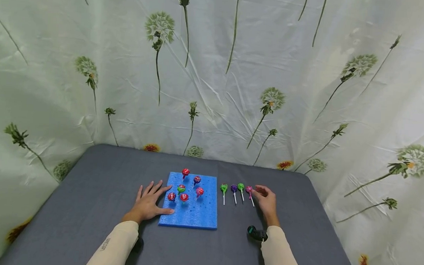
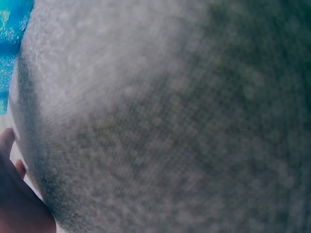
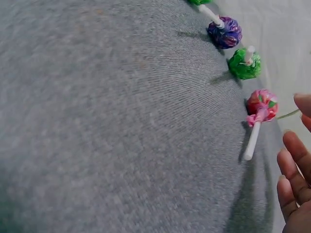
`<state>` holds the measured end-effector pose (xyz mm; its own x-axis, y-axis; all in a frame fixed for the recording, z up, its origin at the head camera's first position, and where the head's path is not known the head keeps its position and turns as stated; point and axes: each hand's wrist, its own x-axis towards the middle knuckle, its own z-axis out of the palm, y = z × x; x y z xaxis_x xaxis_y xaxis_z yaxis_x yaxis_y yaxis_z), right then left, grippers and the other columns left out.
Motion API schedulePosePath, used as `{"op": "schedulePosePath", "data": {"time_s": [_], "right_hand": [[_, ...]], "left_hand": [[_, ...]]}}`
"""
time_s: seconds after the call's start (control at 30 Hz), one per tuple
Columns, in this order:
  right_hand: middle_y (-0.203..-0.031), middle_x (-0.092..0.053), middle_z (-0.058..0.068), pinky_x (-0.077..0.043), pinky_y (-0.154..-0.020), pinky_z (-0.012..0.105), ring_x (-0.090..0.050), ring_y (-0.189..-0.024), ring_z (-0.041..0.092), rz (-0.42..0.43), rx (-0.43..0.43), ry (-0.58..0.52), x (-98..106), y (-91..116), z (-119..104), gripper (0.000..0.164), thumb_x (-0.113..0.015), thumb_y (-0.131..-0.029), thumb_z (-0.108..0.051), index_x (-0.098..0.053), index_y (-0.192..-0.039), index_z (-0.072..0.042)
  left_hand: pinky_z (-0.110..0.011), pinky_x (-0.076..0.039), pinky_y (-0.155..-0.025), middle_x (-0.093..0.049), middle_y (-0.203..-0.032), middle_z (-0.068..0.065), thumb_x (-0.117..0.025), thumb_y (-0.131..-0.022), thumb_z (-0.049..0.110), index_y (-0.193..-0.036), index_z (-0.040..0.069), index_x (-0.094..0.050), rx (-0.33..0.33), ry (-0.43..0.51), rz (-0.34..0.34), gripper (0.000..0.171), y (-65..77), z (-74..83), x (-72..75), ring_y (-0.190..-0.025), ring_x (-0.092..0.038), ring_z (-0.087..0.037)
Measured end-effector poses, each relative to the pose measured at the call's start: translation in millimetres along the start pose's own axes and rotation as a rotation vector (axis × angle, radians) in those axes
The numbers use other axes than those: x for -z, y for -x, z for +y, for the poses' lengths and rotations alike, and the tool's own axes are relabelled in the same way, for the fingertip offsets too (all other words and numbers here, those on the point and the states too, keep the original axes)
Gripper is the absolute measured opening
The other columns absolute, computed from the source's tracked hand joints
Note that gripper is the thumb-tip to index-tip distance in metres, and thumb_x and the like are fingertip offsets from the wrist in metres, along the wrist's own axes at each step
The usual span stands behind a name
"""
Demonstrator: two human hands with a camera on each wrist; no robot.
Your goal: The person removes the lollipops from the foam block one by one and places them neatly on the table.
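My left hand (image 1: 148, 204) lies with fingers spread at the left side of a blue foam board (image 1: 202, 216), thumb and a fingertip over its edge. Several wrapped lollipops stand upright in the board, among them a green one (image 1: 181, 189) and a pink one (image 1: 199, 191). To the right of the board, my right hand (image 1: 266, 201) hovers beside a pink lollipop (image 3: 263, 105) lying on the grey cloth. In the right wrist view its fingers (image 3: 293, 167) are loosely bent and apart from that lollipop.
Left of the pink lollipop, a row holds a green lollipop (image 1: 241, 187), a purple one (image 1: 234, 188) and another green one (image 1: 224, 187), sticks toward me. A grey cloth (image 1: 101, 195) covers the table. Behind it hangs a flower-patterned curtain (image 1: 213, 89).
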<state>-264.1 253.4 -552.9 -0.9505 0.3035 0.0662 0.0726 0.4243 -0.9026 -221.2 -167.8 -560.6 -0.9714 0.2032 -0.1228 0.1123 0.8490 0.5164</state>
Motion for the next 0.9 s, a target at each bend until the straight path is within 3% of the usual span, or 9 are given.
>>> {"op": "schedulePosePath", "data": {"time_s": [0.13, 0.3, 0.63, 0.9], "right_hand": [[-0.108, -0.066, 0.021, -0.046, -0.072, 0.020, -0.057, -0.087, 0.015, 0.029, 0.033, -0.001, 2, 4, -5, 0.026, -0.072, -0.086, -0.008, -0.066, -0.109, 0.004], [-0.108, -0.067, 0.020, -0.046, -0.077, 0.025, -0.059, -0.093, 0.023, 0.029, 0.067, 0.019, 4, 14, -15, 0.026, -0.072, -0.087, -0.008, -0.066, -0.109, 0.004], [-0.105, -0.068, 0.018, -0.045, -0.076, 0.023, -0.062, -0.096, 0.026, -0.007, 0.116, -0.014, -1, 37, -33, 0.025, -0.075, -0.084, -0.007, -0.068, -0.106, 0.002], [-0.102, -0.069, 0.018, -0.045, -0.073, 0.019, -0.060, -0.086, 0.009, -0.061, 0.122, -0.084, -13, 51, -41, 0.023, -0.075, -0.083, -0.004, -0.067, -0.103, 0.004]], "left_hand": [[-0.066, 0.007, -0.109, -0.024, -0.156, -0.020, -0.068, -0.068, 0.073, -0.148, 0.021, -0.040, -0.004, -0.007, 0.000, 0.099, -1.2, -0.2, 0.9, -0.143, -0.008, -0.048], [-0.066, 0.008, -0.109, -0.024, -0.156, -0.021, -0.069, -0.067, 0.073, -0.148, 0.020, -0.040, 0.006, 0.002, -0.014, 0.100, -1.4, 1.8, 1.5, -0.142, -0.008, -0.049], [-0.067, 0.007, -0.109, -0.024, -0.155, -0.022, -0.069, -0.066, 0.073, -0.147, 0.020, -0.041, 0.015, -0.004, 0.000, 0.101, -0.2, 0.1, -1.1, -0.142, -0.008, -0.049], [-0.066, 0.008, -0.109, -0.023, -0.156, -0.022, -0.070, -0.066, 0.073, -0.148, 0.021, -0.040, 0.029, -0.004, -0.017, 0.102, -0.4, 2.9, 0.0, -0.143, -0.007, -0.049]]}}
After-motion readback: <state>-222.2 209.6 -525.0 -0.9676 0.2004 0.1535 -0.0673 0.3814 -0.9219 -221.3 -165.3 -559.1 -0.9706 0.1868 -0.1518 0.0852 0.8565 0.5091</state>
